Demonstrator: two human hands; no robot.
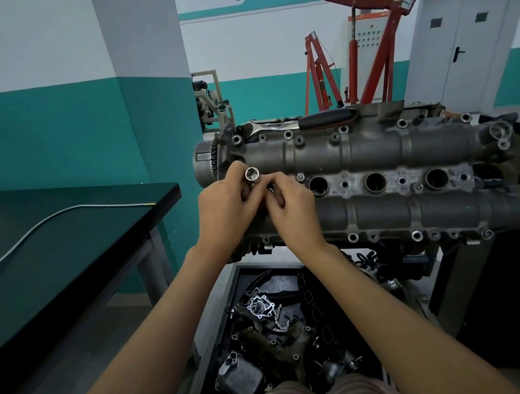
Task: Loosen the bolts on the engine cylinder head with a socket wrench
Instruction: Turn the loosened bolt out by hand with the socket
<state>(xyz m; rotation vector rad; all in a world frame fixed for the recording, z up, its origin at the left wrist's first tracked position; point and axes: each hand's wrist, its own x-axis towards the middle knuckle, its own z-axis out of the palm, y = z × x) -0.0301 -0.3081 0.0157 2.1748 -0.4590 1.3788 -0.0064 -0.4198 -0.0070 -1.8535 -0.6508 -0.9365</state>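
Steel socket (pixel 252 174) pinched between left hand (pixel 225 209) and right hand (pixel 292 212), over engine head (pixel 375 150) at nine o'clock; wrench (pixel 302 122) lay at twelve. Loose pinch risked dropping it into the parts tray (pixel 230 295).

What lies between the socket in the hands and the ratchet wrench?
In the head view, the cylinder head's far ribbed cover separates the socket from the ratchet wrench.

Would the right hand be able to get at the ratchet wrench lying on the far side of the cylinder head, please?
Probably yes: the ratchet wrench lies uncovered, though the right hand is pinching something small first.
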